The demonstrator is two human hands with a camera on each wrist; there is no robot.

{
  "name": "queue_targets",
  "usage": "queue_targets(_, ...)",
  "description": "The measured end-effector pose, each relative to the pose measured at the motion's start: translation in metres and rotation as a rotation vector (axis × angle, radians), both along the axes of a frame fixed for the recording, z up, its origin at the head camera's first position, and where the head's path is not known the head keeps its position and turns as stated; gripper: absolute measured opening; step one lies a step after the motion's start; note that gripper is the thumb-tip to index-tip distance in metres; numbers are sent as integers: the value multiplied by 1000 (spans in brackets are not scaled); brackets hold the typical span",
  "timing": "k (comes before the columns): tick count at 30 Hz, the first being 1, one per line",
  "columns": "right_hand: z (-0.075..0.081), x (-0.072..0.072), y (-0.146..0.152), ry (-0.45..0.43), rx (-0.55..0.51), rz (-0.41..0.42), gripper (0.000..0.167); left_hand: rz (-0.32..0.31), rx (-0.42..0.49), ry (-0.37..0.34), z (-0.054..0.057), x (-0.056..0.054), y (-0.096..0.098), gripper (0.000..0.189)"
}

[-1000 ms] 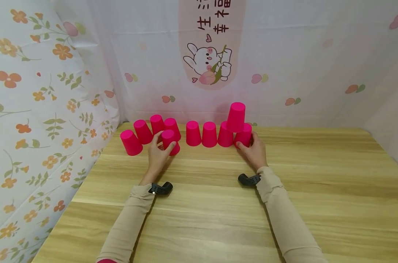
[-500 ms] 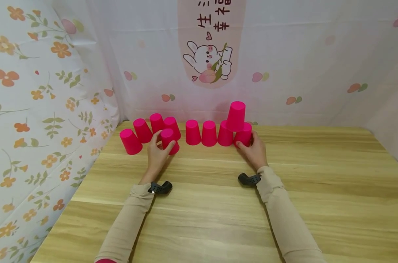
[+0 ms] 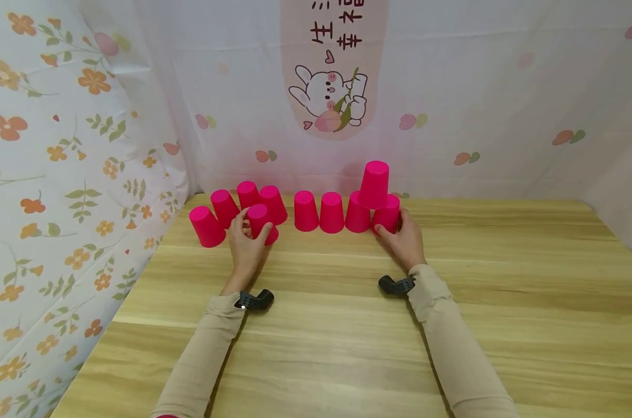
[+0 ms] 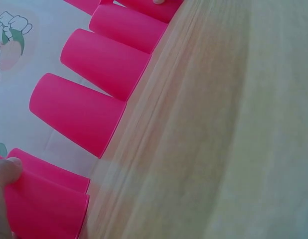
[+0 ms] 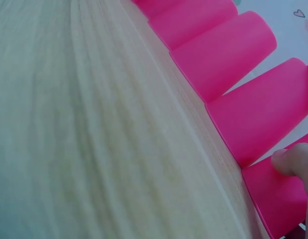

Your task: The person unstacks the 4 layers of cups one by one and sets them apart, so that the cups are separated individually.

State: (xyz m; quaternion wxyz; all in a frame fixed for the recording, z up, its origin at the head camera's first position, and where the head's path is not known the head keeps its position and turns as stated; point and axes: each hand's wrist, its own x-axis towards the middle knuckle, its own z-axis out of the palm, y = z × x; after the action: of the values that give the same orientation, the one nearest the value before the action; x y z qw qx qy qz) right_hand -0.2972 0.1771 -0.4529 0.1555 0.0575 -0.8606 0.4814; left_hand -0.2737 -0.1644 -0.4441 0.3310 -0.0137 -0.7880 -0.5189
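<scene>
- Your left grip [image 3: 245, 241], left of centre in the frame, is curled round a pink cup [image 3: 259, 223], thumb on its near right side; it spreads only as wide as the cup. You cannot tell whether that cup's rim touches the surface [image 3: 321, 337].
- Your right grip [image 3: 407, 238], right of centre, holds the end cup [image 3: 386, 216] of the row, thumb against its near side; the fingers beyond are mostly hidden.
- Done, by the look of it: four upside-down cups form a fairly straight row across the middle of the frame. You have the first cup [image 3: 306, 212], second cup [image 3: 332, 213], third cup [image 3: 356, 216] and end cup, each just beside the next.
- Also done: the upper cup [image 3: 374, 186] appears to sit across the third cup and end cup, standing highest in the frame.
- Apparently left: nothing bridges your first, second and third cups yet. Towards the left of the frame, the outer cup [image 3: 208, 226], rear cup [image 3: 224, 209], back cup [image 3: 248, 194] and inner cup [image 3: 274, 204] stand loosely behind and beside the one you hold, outside the row.
- With five cups arranged and five outside, you seem roughly halfway.
</scene>
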Motion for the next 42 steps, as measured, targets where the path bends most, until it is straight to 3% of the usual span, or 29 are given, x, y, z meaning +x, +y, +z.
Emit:
queue_targets(5,0,0,-1,-5,6,-5,53,11,-9,-14,0,1,-1,59)
queue_targets(14,-3,1,-2,-13,18,-1,54,0,-49,-149,-5,1,-2,62)
queue_targets(33,-3,-3,-1,-11,26,-16,57,0,-5,-171,-2,-1,-2,62)
queue_targets(37,-1,-3,-1,-15,14,-4,58,37,30,-105,-1,-2,-2,70)
queue_targets(42,-3,-2,-1,-17,13,-2,59,155,108,103,12,-1,0,84)
